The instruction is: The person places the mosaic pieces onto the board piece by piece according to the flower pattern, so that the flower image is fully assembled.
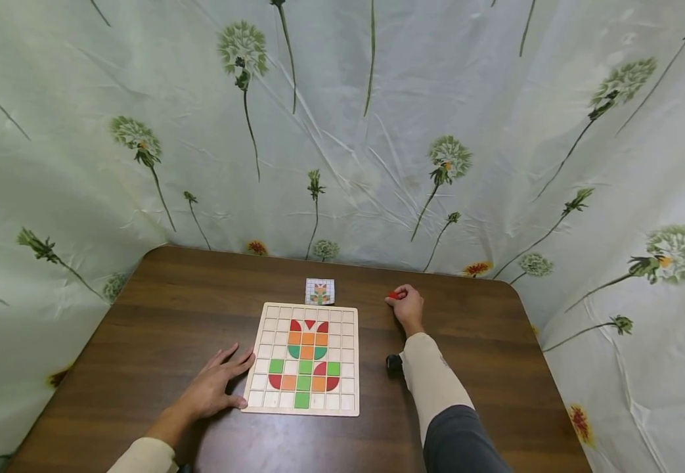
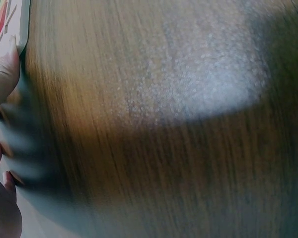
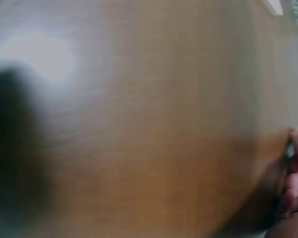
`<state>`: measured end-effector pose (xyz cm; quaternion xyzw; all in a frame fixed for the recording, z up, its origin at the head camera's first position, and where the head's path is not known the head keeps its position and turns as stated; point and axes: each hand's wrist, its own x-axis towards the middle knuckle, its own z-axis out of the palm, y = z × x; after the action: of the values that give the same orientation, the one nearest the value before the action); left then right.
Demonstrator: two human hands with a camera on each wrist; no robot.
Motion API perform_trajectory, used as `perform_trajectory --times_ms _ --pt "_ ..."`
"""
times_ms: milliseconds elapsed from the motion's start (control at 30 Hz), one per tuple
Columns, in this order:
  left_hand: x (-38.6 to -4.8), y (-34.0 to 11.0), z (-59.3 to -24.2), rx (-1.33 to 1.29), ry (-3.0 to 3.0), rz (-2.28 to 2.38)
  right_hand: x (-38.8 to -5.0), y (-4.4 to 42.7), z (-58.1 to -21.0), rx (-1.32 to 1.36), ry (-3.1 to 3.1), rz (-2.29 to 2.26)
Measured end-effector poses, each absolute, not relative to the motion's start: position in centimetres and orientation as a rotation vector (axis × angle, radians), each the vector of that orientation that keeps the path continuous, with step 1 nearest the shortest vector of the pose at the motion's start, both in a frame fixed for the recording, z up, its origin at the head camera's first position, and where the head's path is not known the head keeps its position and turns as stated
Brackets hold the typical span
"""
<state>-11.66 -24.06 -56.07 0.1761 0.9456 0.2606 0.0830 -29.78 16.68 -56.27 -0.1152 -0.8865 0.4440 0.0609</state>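
A square wooden puzzle board [image 1: 348, 341] lies on the table, its grid filled in the middle with red, orange, green and teal pieces in a tulip pattern. My left hand [image 1: 215, 383] rests at the board's left edge with fingers spread, the thumb [image 2: 9, 62] touching its near corner. Beyond the board's right side, low over the table or on it, my right hand [image 1: 410, 307] pinches a small red puzzle piece [image 1: 394, 295]. Fingers cover most of that piece, so its shape is hidden. Just behind the board is a small pattern card [image 1: 311, 284] printed with the same tulip.
The brown wooden table [image 1: 466, 348] has rounded far corners. A pale curtain [image 1: 366, 144] with dandelion prints hangs behind the table and at its sides. A black wrist device [image 1: 394, 363] sits at my right sleeve.
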Motion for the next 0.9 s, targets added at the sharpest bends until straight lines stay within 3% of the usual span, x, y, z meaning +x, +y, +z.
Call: perform_trajectory --times_ms 900 --pt "-11.7 -24.1 -55.9 0.589 2.847 0.783 -26.0 15.8 -56.3 -0.135 -2.623 1.596"
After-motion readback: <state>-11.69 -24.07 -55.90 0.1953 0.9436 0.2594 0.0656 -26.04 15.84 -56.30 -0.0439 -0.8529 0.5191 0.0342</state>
